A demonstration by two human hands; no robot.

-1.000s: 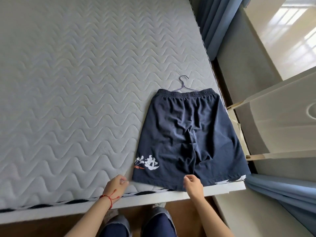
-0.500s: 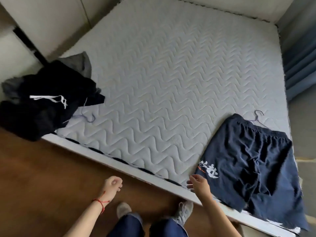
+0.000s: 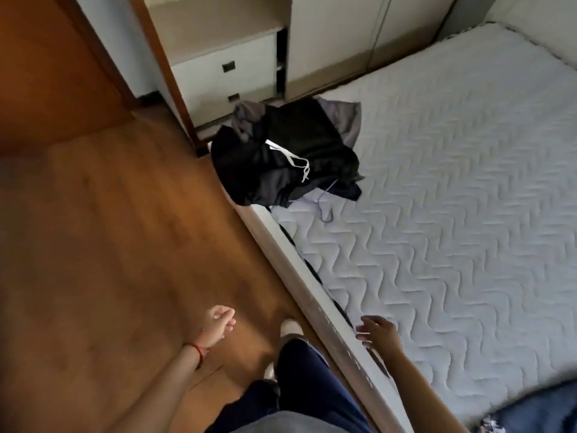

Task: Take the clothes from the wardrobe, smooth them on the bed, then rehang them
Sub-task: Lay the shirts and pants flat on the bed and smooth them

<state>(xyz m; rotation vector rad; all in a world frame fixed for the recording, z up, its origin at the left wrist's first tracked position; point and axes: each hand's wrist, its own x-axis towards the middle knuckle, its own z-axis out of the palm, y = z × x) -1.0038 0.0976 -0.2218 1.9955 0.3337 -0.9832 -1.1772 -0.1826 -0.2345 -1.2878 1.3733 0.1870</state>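
A heap of dark clothes (image 3: 290, 154) with a white drawstring lies on the near left corner of the quilted mattress (image 3: 452, 189); a thin hanger hook (image 3: 324, 204) pokes out beside it. The navy shorts (image 3: 543, 410) show only as a strip at the bottom right corner. My left hand (image 3: 217, 325) hangs over the wooden floor with loosely curled fingers, holding nothing. My right hand (image 3: 376, 334) hovers above the white bed edge (image 3: 315, 304) with relaxed fingers, also empty.
A white drawer unit (image 3: 224, 73) and pale wardrobe doors (image 3: 337, 42) stand beyond the bed. Brown wooden floor (image 3: 109, 229) spreads on the left. My legs and shoes are at the bottom centre.
My view has swung left from the shorts toward the clothes heap and wardrobe. Both hands have left the shorts and the bed and now hang free.
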